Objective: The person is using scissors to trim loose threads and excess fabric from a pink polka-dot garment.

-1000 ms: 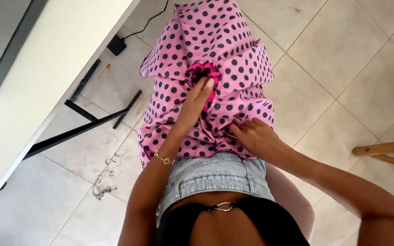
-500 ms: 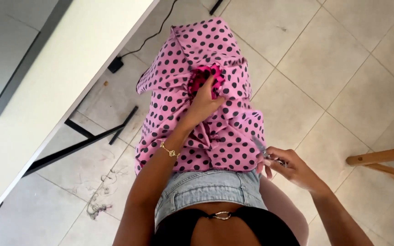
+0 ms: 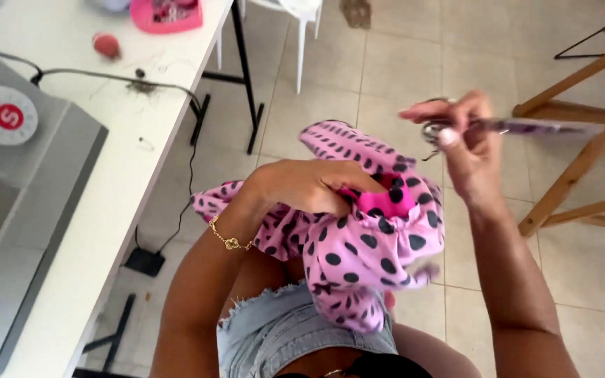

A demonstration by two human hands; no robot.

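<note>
Left hand: the left hand (image 3: 309, 185), at centre frame, had its fingers (image 3: 358, 183) closed over a bunched pink black-dotted garment (image 3: 365, 245), pinching it beside a bright magenta patch (image 3: 385, 203).
Right hand: the right hand (image 3: 460, 136), in the upper right of centre, gripped small scissors (image 3: 498, 127), fingers curled through the handles; how far apart the blades stood could not be told through the blur.
Garment: it was held raised above the lap, at centre frame, draping down over denim shorts (image 3: 288, 336).
Risk: in my judgement the blades, so near the gathered folds and the pinching fingers, could nick cloth or skin if the bundle slipped or a hidden layer lay in the way.
Containers: a pink tray (image 3: 166, 15) on the white worktop (image 3: 106, 147), upper left, held small items too blurred to name.
Surroundings: a grey sewing machine (image 3: 15, 161) sat at left, a red ball-like object (image 3: 106, 44) near the tray, and a wooden frame (image 3: 568, 175) at right on the tiled floor (image 3: 386, 63).
</note>
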